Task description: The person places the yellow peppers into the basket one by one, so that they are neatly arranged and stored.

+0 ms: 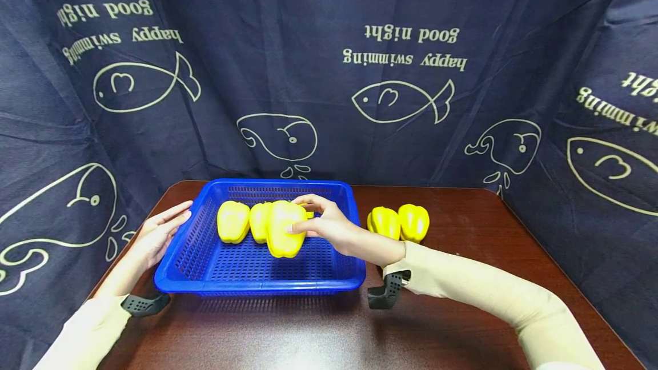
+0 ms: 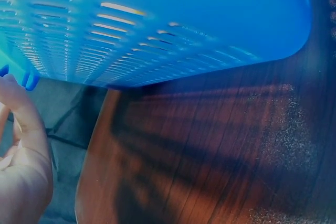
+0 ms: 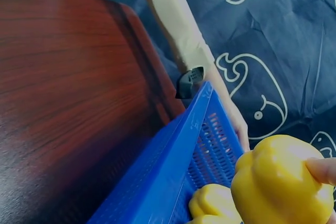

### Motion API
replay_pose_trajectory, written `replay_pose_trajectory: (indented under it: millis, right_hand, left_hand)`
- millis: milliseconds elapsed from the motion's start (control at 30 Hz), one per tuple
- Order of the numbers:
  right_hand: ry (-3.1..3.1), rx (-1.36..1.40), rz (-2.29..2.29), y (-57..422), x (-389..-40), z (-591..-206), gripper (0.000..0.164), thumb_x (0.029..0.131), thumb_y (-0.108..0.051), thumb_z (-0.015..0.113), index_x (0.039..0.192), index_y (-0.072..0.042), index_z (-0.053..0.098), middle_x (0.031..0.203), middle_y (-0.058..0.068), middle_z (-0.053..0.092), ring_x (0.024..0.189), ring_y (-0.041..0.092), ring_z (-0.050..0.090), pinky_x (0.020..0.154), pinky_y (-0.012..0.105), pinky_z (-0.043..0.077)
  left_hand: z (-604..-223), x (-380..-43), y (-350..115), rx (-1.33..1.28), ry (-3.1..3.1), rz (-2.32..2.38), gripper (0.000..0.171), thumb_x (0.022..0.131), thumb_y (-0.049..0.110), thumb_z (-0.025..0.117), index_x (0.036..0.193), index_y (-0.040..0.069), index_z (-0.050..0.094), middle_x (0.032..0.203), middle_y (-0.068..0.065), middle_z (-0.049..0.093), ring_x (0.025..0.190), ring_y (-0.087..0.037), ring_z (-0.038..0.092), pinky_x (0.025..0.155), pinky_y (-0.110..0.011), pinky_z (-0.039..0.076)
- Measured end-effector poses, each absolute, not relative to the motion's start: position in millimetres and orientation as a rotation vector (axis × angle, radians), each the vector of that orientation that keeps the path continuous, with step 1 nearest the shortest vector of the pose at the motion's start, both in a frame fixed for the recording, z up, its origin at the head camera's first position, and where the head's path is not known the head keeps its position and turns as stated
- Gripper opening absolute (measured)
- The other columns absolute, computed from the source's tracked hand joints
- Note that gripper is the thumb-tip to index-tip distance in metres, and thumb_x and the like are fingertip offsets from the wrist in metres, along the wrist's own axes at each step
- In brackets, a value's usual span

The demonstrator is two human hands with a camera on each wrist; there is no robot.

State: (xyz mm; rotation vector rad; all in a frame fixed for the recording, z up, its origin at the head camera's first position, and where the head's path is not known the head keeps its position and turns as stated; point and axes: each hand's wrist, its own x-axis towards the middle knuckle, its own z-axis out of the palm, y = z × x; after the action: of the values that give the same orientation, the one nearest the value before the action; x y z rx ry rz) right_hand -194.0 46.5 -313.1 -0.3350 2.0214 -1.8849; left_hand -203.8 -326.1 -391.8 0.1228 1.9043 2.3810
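Within the right hand [image 1: 331, 226] sits a yellow pepper [image 1: 281, 233].

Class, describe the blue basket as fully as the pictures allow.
The blue basket looks like plastic: rectangular, with rounded corners, a smooth solid rim, slotted walls and a floor pierced with small holes. It sits upright on the brown table, open at the top. Yellow peppers lie inside, and the left hand touches the rim at its left end.
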Motion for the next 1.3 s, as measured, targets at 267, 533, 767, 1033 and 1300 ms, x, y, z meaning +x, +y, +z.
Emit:
replay_pose_trajectory:
  millis: [267, 533, 767, 1033, 1300]
  right_hand:
    - [1.939, -0.256, -1.908, 24.5, -201.5, -315.5, 0.048, 0.077, -0.001, 0.073, 0.122, -0.006, 0.056, 0.117, 0.014, 0.056, 0.093, 0.021, 0.064, 0.091, 0.045, 0.054]
    - [1.879, -0.149, -1.883, 4.4, -207.4, -323.0, 0.046, 0.077, 0.000, 0.071, 0.120, -0.007, 0.057, 0.112, 0.011, 0.060, 0.091, 0.019, 0.061, 0.094, 0.047, 0.052]
    - [1.910, -0.173, -1.822, -11.4, -207.2, -325.0, 0.048, 0.074, 0.000, 0.069, 0.119, -0.007, 0.056, 0.113, 0.010, 0.060, 0.098, 0.019, 0.058, 0.093, 0.045, 0.052]
    - [1.953, -0.199, -1.766, -30.1, -209.2, -326.3, 0.048, 0.073, -0.001, 0.071, 0.119, -0.006, 0.057, 0.115, 0.010, 0.061, 0.094, 0.019, 0.059, 0.096, 0.049, 0.050]
    - [2.016, -0.181, -1.734, -44.3, -210.9, -336.5, 0.043, 0.071, -0.001, 0.076, 0.111, -0.009, 0.062, 0.107, 0.006, 0.065, 0.085, 0.015, 0.060, 0.085, 0.043, 0.055]
  left_hand:
    - [-392.0, -203.9, -327.4, 0.127, 1.895, 2.380, 0.031, 0.099, 0.011, 0.051, 0.119, 0.030, 0.067, 0.101, 0.014, 0.071, 0.085, -0.007, 0.069, 0.070, -0.023, 0.057]
    - [-392.9, -202.6, -326.4, 0.152, 1.898, 2.405, 0.030, 0.098, 0.011, 0.053, 0.120, 0.027, 0.067, 0.101, 0.014, 0.071, 0.086, -0.006, 0.069, 0.071, -0.021, 0.057]
    - [-393.0, -203.8, -325.8, 0.169, 1.893, 2.413, 0.030, 0.098, 0.010, 0.053, 0.119, 0.027, 0.067, 0.102, 0.013, 0.072, 0.086, -0.007, 0.069, 0.070, -0.022, 0.057]
    - [-390.6, -203.0, -326.4, 0.144, 1.903, 2.416, 0.029, 0.098, 0.011, 0.054, 0.116, 0.028, 0.068, 0.100, 0.013, 0.072, 0.084, -0.007, 0.069, 0.070, -0.022, 0.057]
    - [-391.6, -204.4, -325.4, 0.118, 1.930, 2.402, 0.028, 0.098, 0.011, 0.055, 0.116, 0.028, 0.068, 0.100, 0.015, 0.071, 0.085, -0.005, 0.069, 0.070, -0.021, 0.057]
